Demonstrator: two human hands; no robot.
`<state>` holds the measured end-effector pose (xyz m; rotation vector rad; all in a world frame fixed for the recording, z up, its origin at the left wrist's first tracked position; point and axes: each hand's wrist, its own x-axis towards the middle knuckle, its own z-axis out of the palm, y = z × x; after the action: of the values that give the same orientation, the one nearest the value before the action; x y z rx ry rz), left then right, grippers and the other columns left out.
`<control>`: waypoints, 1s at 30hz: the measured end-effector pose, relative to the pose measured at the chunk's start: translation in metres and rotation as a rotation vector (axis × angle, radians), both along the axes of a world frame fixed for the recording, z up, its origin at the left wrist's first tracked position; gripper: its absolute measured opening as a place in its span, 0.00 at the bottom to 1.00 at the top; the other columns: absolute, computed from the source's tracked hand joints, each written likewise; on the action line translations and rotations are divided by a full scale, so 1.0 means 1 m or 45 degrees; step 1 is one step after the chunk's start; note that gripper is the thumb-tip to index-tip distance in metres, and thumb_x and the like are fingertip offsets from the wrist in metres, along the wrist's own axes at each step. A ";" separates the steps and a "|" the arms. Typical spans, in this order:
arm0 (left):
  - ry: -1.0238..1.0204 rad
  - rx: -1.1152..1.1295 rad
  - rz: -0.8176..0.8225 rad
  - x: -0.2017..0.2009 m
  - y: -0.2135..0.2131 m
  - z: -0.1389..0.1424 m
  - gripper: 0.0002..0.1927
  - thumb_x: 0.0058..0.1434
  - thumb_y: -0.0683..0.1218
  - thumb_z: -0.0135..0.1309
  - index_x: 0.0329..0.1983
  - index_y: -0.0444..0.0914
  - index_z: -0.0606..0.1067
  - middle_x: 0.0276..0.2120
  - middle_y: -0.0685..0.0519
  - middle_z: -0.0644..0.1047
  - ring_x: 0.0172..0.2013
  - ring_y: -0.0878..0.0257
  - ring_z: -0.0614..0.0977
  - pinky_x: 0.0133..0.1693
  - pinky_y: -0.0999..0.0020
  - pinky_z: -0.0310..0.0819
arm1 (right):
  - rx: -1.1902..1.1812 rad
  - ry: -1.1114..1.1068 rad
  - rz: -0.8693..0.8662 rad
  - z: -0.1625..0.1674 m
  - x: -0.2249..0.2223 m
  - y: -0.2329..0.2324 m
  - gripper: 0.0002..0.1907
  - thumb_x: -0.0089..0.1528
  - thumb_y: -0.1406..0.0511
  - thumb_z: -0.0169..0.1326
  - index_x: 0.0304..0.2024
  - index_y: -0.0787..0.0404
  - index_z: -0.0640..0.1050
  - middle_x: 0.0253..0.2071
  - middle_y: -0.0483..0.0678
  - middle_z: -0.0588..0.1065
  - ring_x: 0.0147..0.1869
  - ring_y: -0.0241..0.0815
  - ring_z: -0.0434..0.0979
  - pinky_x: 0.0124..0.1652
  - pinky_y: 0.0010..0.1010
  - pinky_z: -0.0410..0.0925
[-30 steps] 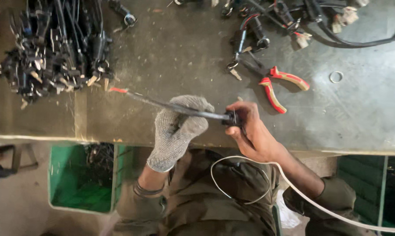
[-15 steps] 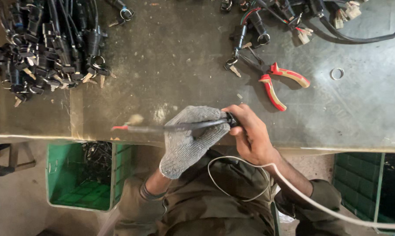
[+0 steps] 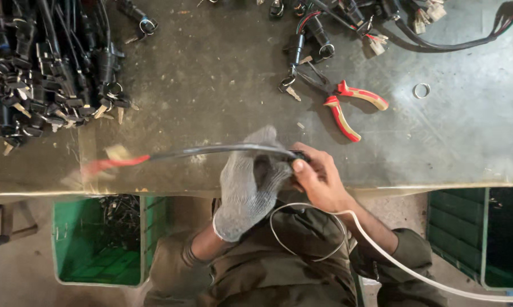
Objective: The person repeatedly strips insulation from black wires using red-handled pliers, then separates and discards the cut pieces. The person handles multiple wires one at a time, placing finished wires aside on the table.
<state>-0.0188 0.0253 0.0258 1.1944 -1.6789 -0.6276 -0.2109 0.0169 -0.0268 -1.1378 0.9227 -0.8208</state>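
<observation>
My left hand (image 3: 249, 185), in a grey knit glove, is wrapped around a black sheathed cable (image 3: 222, 150) at the near edge of the bench (image 3: 466, 142). My right hand (image 3: 318, 179), bare, pinches the cable's right end between thumb and fingers. The cable runs left from both hands, level over the bench edge, ending in a red tip (image 3: 114, 164); that end is blurred, so what sits beside the tip cannot be made out with certainty.

Far left lies a heap of black connectors and leads (image 3: 46, 74). Red-handled pliers (image 3: 353, 108) lie far right of my hands, well apart, with a small metal ring (image 3: 421, 90) further right. A green bin (image 3: 97, 244) stands below the bench on the left.

Judgement: the gloved grip should stay firm but sliding, the bare hand anchoring the end, the cable kept straight and clear of the heap
</observation>
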 end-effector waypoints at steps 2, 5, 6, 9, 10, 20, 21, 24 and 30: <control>0.066 -0.070 -0.125 0.006 -0.006 -0.006 0.17 0.61 0.46 0.61 0.51 0.40 0.75 0.61 0.38 0.72 0.62 0.44 0.74 0.62 0.52 0.69 | 0.123 -0.152 -0.001 -0.007 -0.006 0.004 0.14 0.70 0.61 0.46 0.38 0.66 0.73 0.25 0.37 0.63 0.28 0.27 0.58 0.27 0.24 0.57; 0.201 0.187 -0.576 0.013 -0.013 -0.014 0.22 0.69 0.46 0.55 0.66 0.38 0.75 0.67 0.46 0.76 0.66 0.53 0.75 0.69 0.55 0.62 | -0.004 0.012 0.005 -0.015 -0.012 0.009 0.14 0.71 0.62 0.46 0.35 0.64 0.72 0.25 0.37 0.62 0.29 0.27 0.56 0.28 0.24 0.55; 0.174 0.152 -0.564 0.013 -0.014 -0.015 0.23 0.67 0.46 0.57 0.66 0.38 0.74 0.67 0.47 0.75 0.66 0.53 0.75 0.70 0.55 0.61 | -0.103 0.129 -0.001 -0.016 -0.012 0.009 0.15 0.72 0.62 0.46 0.34 0.64 0.71 0.26 0.37 0.62 0.30 0.27 0.56 0.29 0.24 0.54; 0.271 0.223 -0.547 0.013 -0.011 -0.017 0.25 0.66 0.46 0.60 0.66 0.38 0.73 0.67 0.49 0.74 0.67 0.54 0.75 0.72 0.55 0.61 | -0.120 0.155 0.089 -0.012 -0.010 0.007 0.12 0.71 0.62 0.46 0.36 0.62 0.71 0.27 0.37 0.63 0.31 0.26 0.59 0.30 0.24 0.57; 0.421 0.353 -0.573 0.015 -0.011 -0.017 0.24 0.67 0.46 0.59 0.66 0.38 0.73 0.66 0.50 0.74 0.67 0.55 0.75 0.72 0.57 0.61 | -0.076 0.118 0.062 -0.008 -0.008 0.007 0.10 0.69 0.62 0.48 0.37 0.62 0.69 0.28 0.37 0.64 0.31 0.26 0.60 0.30 0.24 0.58; 0.682 0.360 -0.782 0.026 -0.013 -0.023 0.18 0.56 0.45 0.68 0.50 0.37 0.83 0.45 0.49 0.84 0.56 0.61 0.77 0.71 0.59 0.56 | 0.441 -0.456 0.555 -0.008 -0.015 0.006 0.21 0.68 0.54 0.55 0.48 0.66 0.71 0.33 0.43 0.70 0.33 0.33 0.65 0.33 0.27 0.62; 0.659 0.346 -0.734 0.022 -0.011 -0.023 0.16 0.57 0.45 0.67 0.49 0.37 0.82 0.45 0.50 0.83 0.56 0.60 0.77 0.70 0.59 0.58 | 0.472 -0.522 0.547 -0.015 -0.016 0.007 0.22 0.71 0.54 0.56 0.43 0.69 0.73 0.32 0.44 0.70 0.34 0.35 0.65 0.34 0.28 0.61; 0.715 0.354 -0.625 0.012 -0.007 -0.020 0.08 0.65 0.43 0.61 0.45 0.36 0.80 0.44 0.52 0.81 0.55 0.61 0.75 0.66 0.60 0.64 | 0.430 -0.830 0.507 -0.031 -0.011 0.015 0.24 0.75 0.52 0.55 0.44 0.68 0.74 0.30 0.40 0.69 0.32 0.32 0.65 0.34 0.24 0.61; 1.044 0.850 -0.373 -0.001 -0.005 -0.024 0.11 0.71 0.43 0.52 0.52 0.32 0.77 0.58 0.51 0.73 0.51 0.61 0.76 0.48 0.63 0.74 | 0.206 -0.159 -0.163 -0.044 0.013 0.019 0.20 0.70 0.53 0.48 0.47 0.63 0.72 0.30 0.43 0.72 0.29 0.33 0.69 0.31 0.28 0.65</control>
<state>-0.0199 0.0207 0.0022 0.9060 -0.9444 -1.6898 -0.1982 0.0359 -0.0707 -0.8847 0.9468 -0.8938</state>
